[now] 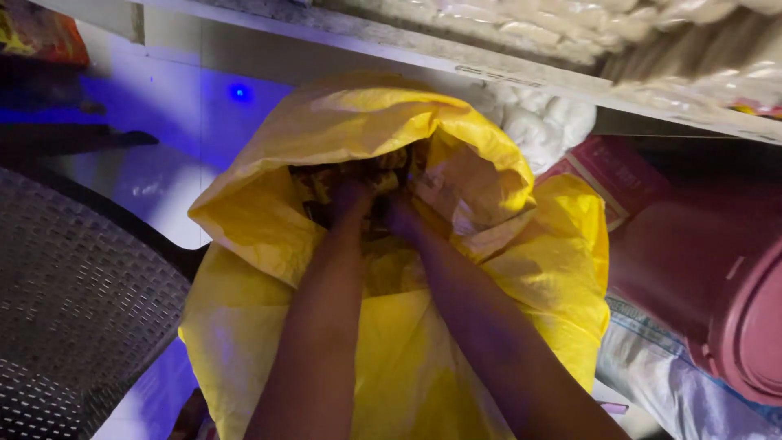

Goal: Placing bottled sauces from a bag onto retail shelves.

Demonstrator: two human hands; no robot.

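A big yellow plastic sack [269, 212] stands in front of me with its mouth rolled open. Both my forearms reach down into it. My left hand [352, 198] and my right hand [401, 213] sit side by side inside the mouth, among dark, brownish contents [326, 183] that I cannot make out. The fingers are buried in the shadow, so their grip is hidden.
A dark woven plastic chair [73, 301] stands at the left. A maroon plastic drum [717, 285] lies at the right, above a white woven sack [652, 375]. A shelf edge [521, 73] with pale packed bags runs overhead. A blue light [239, 92] glows on the wall.
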